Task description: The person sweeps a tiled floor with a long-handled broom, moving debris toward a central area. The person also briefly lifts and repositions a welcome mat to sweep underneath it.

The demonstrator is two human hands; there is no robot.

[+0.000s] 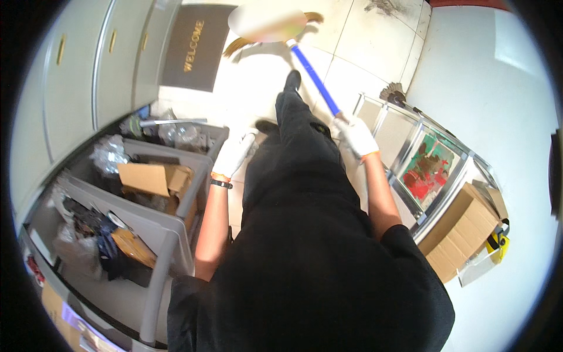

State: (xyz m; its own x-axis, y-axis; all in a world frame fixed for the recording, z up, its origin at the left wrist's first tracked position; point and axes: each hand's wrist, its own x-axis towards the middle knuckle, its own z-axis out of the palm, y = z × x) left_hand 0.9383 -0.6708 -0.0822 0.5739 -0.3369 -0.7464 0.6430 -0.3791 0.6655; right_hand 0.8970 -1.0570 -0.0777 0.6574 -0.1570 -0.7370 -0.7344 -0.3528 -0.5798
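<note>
Your right hand (356, 136), white-gloved, is clamped on the blue, stiff, light broom handle (315, 81); I judge it smooth, so grip mid-shaft. It angles toward the tiled floor (363, 41) ahead. Your left hand (233, 154), gloved, hangs loose and empty beside the grey plastic bins (176, 234) holding a brown cardboard box (153, 177). Dark rectangular doormat (193, 47) with yellow lettering upper left; tan cartons (463, 229) right.

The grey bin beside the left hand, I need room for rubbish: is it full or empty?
Partly full: the grey bin holds cardboard and dark bags.

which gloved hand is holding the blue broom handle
The right hand grips the blue handle; the left hand hangs free beside the grey bins, holding nothing.
</note>
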